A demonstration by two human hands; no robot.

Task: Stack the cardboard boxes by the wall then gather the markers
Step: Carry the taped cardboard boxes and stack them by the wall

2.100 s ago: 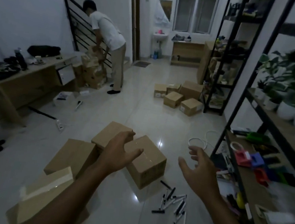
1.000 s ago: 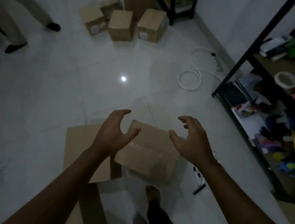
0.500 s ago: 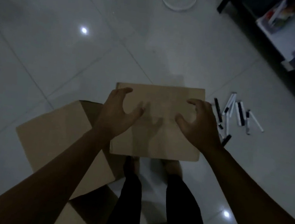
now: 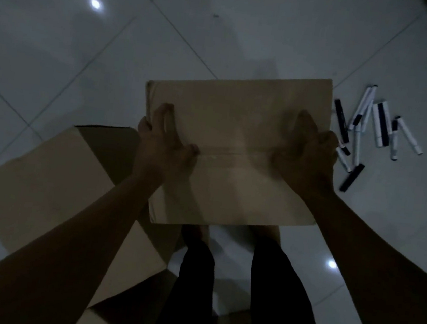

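Box pickup, first of the stack. Taped cardboard box [image 4: 232, 148] sits at frame centre on the tiled floor [image 4: 61, 38], just ahead of the person's feet. Left hand [image 4: 161, 140] grips its left edge, fingers curled over the side; right hand [image 4: 311, 157] grips the right edge likewise.

Judgement: lift level, both hands pressing inward evenly, so the taped seam stays shut.

Edges: a second box [image 4: 45, 182] lies at lower left, touching or just beside the held one; cannot tell which. Markers [image 4: 365, 126] are scattered at right, just beside the right hand, so avoid stepping there. Open tile fills the upper left for carrying away.
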